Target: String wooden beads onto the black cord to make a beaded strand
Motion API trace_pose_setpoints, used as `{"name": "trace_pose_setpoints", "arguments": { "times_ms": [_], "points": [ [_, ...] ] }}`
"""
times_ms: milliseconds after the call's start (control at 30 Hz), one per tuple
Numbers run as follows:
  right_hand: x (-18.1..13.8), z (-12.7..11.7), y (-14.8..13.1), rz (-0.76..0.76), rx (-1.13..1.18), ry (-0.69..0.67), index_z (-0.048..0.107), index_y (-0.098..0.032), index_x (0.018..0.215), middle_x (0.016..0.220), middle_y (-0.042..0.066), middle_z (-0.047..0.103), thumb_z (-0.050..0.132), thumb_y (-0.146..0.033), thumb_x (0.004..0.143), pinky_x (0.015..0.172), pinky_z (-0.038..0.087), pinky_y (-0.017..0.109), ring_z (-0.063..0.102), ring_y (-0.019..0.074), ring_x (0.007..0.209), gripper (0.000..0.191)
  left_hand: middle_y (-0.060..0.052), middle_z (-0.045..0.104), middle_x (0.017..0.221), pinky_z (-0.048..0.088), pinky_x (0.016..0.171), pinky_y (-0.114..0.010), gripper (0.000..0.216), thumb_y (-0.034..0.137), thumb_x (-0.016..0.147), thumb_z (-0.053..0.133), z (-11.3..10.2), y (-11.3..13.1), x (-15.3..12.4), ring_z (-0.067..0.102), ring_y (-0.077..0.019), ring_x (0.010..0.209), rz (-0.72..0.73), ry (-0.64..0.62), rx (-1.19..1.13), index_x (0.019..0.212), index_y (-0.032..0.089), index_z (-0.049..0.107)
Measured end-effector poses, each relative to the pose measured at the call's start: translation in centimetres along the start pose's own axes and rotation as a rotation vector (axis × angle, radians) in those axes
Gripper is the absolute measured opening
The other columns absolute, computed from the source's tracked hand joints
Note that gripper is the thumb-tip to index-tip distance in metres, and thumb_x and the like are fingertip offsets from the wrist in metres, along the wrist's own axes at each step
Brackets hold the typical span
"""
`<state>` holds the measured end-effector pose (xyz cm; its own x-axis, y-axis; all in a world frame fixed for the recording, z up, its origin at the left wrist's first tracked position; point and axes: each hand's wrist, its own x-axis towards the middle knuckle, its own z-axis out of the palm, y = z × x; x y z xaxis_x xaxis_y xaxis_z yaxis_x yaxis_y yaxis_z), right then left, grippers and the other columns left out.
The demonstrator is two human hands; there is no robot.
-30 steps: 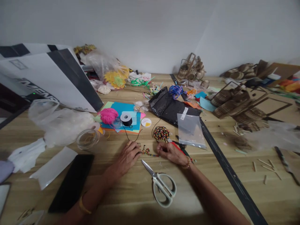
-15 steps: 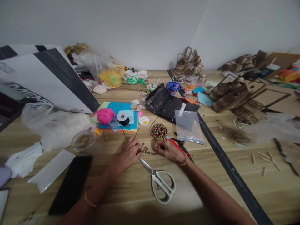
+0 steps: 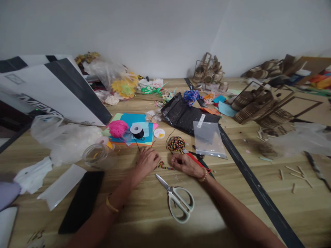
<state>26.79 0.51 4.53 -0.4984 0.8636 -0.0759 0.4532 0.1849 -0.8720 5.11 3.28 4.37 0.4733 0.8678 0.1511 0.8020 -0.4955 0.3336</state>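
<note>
A short string of coloured beads (image 3: 164,167) lies on the wooden table (image 3: 144,213) between my two hands. My left hand (image 3: 148,161) rests with curled fingers at the string's left end, pinching it. My right hand (image 3: 184,163) pinches the right end. A black cord (image 3: 136,143) runs from my left hand up to a black spool (image 3: 137,131). A heap of mixed coloured beads (image 3: 176,144) sits just beyond my right hand. White-handled scissors (image 3: 177,199) lie shut, close in front of my hands.
A black phone (image 3: 82,200) and white paper lie at the front left. A glass jar (image 3: 97,155), pink yarn (image 3: 117,128) and coloured paper sheets (image 3: 134,120) are left of centre. A black mesh pouch (image 3: 184,115) and clear plastic bag (image 3: 209,139) lie behind. Wooden models (image 3: 258,106) crowd the right.
My left hand has shifted slightly up and right along the beaded string. My right hand has stayed almost still. The view has drifted a little.
</note>
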Motion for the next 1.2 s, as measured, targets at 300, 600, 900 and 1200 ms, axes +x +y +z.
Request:
{"name": "trace_pose_setpoints", "arguments": {
  "times_ms": [300, 600, 900, 1200],
  "points": [
    [0.0, 0.1, 0.3, -0.010, -0.008, 0.005, 0.055, -0.016, 0.080, 0.065, -0.003, 0.049, 0.051, -0.030, 0.086, 0.055, 0.034, 0.020, 0.043, 0.0097, 0.058, 0.015, -0.013, 0.067, 0.079, 0.039, 0.081, -0.042, 0.018, 0.012, 0.078, 0.050, -0.6, 0.8, 1.4, 0.058, -0.0281, 0.087, 0.043, -0.124, 0.071, 0.066, 0.015, 0.063],
    [0.0, -0.3, -0.1, -0.007, 0.052, -0.025, 0.054, -0.016, 0.077, 0.064, -0.003, 0.048, 0.052, -0.030, 0.086, 0.053, 0.032, 0.020, 0.041, 0.0090, 0.057, 0.017, -0.004, 0.068, 0.067, 0.045, 0.061, -0.028, 0.016, 0.031, 0.079, 0.053, -1.9, -1.9, 1.7, 0.062, -0.0185, 0.063, -0.206, -0.083, -0.710, 0.071, 0.018, 0.056],
    [-0.3, -1.3, -0.8, 0.036, 0.230, -0.096, 0.055, -0.015, 0.077, 0.060, -0.004, 0.048, 0.056, -0.042, 0.084, 0.050, 0.030, 0.020, 0.039, 0.0082, 0.052, 0.028, -0.003, 0.068, 0.066, 0.047, 0.062, -0.026, 0.023, 0.039, 0.080, 0.057, -3.7, -1.1, 1.2, 0.061, -0.0147, 0.061, -0.322, 0.009, -1.028, 0.073, 0.017, 0.057],
    [-2.1, -4.3, -3.9, 0.001, 0.420, 0.024, 0.053, -0.016, 0.076, 0.059, -0.004, 0.042, 0.062, -0.049, 0.079, 0.048, 0.026, 0.021, 0.034, 0.0073, 0.050, 0.035, 0.001, 0.065, 0.061, 0.048, 0.062, -0.026, 0.022, 0.038, 0.077, 0.060, -2.8, -2.6, 1.5, 0.062, -0.0138, 0.059, -0.408, 0.212, -1.319, 0.075, 0.018, 0.052]
  ]
}}
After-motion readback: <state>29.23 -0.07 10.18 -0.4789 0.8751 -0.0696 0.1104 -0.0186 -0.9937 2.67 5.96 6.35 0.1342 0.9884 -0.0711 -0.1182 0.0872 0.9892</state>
